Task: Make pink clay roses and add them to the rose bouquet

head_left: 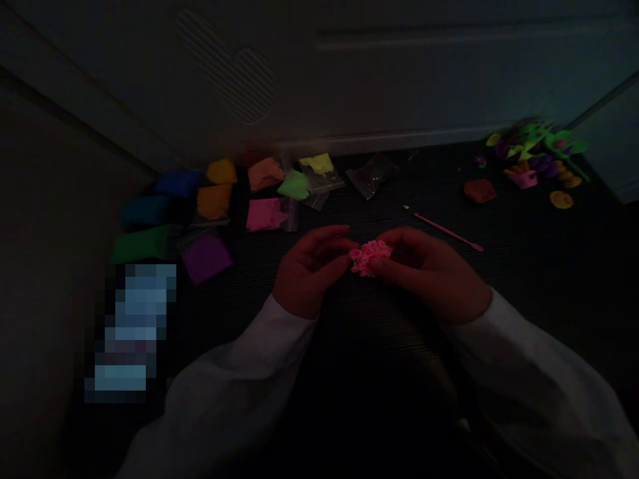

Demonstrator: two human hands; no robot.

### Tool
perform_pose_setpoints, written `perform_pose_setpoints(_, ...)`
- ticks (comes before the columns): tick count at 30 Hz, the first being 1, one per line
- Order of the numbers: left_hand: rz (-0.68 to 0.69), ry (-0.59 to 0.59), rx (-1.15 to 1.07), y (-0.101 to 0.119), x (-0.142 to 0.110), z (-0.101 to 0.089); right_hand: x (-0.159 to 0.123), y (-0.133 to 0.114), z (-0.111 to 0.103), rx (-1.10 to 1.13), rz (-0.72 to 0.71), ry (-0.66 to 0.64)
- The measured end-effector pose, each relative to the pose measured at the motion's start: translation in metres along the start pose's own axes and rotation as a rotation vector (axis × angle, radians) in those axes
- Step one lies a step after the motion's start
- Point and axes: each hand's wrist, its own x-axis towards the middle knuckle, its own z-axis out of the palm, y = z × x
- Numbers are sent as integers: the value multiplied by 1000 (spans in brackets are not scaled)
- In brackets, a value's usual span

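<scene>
Over tabletop [529, 233] | right hand [429, 269] pinching pink cluster [370, 251], elongated sideways | left hand [309, 271]: grip unclear

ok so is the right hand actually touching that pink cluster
Touching: the head view shows the right hand pinching the pink cluster between thumb and fingers.

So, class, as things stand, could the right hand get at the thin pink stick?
Probably yes: the thin pink stick lies just beyond the right hand, nothing visible between them, though it holds the pink cluster and may need freeing.
</scene>
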Motion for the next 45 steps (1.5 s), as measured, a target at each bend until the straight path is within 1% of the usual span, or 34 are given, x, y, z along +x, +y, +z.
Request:
perform_pose_setpoints(4, -50, -17, -36, 1, 0, 1, 0, 0, 0, 17, 22, -27)
perform_pose_setpoints(6, -64, -24, -76, 3, 1, 2, 0, 0, -1, 61, 54, -48)
perform_pose_setpoints(8, -98, -35, -163, 4, 1, 2, 0, -2, -2, 210, 121, -110)
perform_pose_setpoints(11, -164, -59, -327, 7, 3, 1, -2, -2, -5, 571, 237, -260)
perform_pose_setpoints(13, -196, -77, -390, 7, 3, -1, -3, -2, -7, 759, 271, -339)
perform_pose_setpoints(15, -221, -88, -419, 7, 3, -2, -3, -1, -7, 851, 265, -380)
perform_pose_setpoints(24, -307, -106, -430, 9, 2, -1, -10, -4, -5, 940, 135, -522)
perform_pose_setpoints(27, -308, -106, -421, 9, 3, -2, -13, -5, -4, 979, 107, -605)
perform_pose_setpoints(29, -308, -110, -416, 8, 3, -2, -14, -6, -4, 1003, 88, -627)
perform_pose_setpoints(32, -314, -125, -418, 7, 4, -3, -16, -7, -4, 1024, 73, -631)
perform_pose_setpoints(36, -318, -131, -411, 7, 4, -5, -18, -6, -6, 1026, 48, -694)
perform_pose_setpoints(42, -309, -132, -398, 7, 4, -5, -21, -7, -7, 1021, 54, -772)
perform_pose_setpoints(45, -315, -134, -394, 7, 5, -5, -21, -7, -8, 1019, 42, -783)
